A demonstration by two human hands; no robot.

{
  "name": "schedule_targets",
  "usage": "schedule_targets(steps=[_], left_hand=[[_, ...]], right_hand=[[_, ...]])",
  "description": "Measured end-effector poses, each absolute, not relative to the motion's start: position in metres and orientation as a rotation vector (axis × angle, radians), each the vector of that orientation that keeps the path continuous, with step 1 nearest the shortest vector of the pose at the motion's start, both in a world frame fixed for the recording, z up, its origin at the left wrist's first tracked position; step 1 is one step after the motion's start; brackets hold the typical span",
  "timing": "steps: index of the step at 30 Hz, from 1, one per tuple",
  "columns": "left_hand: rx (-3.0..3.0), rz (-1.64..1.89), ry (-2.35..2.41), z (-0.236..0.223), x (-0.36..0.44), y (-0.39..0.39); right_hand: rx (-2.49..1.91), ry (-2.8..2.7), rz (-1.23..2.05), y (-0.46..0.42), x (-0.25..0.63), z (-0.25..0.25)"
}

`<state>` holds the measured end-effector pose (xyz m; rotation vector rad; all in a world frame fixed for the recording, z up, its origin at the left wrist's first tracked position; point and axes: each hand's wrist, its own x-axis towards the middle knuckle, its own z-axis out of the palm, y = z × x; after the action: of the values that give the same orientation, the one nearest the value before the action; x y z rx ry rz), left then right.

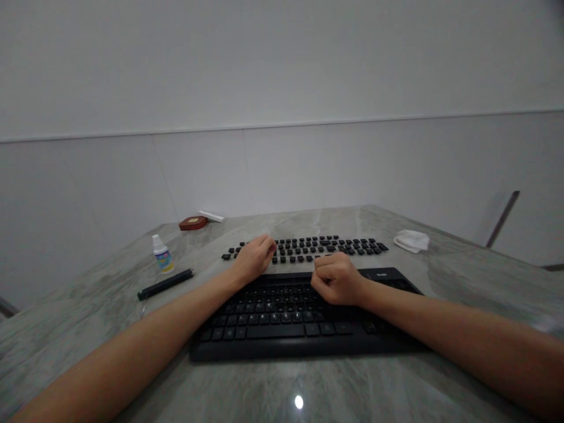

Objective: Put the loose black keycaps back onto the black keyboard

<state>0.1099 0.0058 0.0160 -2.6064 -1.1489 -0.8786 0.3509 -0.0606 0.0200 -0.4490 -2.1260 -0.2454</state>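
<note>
A black keyboard (275, 331) lies across the table in front of me, and many of its upper key positions show bare sockets. Behind it, loose black keycaps (301, 242) are laid out in rows. My left hand (255, 257) is over the left part of these rows, its fingers curled together; whatever they pinch, if anything, is hidden. My right hand (337, 278) is closed above the upper right of the keyboard, thumb against the curled fingers. I cannot make out what is inside it.
On the left stand a small white spray bottle (163, 255) and a dark stick-like tool (165, 284). Farther back lie a brown case (192, 223) and a white strip (211, 217). A folded white cloth (411, 241) rests at the right on the grey marbled table (247, 390). A pale wall rises behind.
</note>
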Motion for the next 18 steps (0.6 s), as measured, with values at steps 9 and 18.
schedule_targets(steps=[9, 18], left_hand=[[-2.753, -0.711, -1.205, 0.018, 0.108, 0.013], [-2.780, -0.748, -1.226, 0.015, 0.108, 0.017]], right_hand=[[-0.463, -2.147, -0.216, -0.058, 0.349, 0.017], [-0.456, -2.181, -0.203, -0.059, 0.350, 0.016]])
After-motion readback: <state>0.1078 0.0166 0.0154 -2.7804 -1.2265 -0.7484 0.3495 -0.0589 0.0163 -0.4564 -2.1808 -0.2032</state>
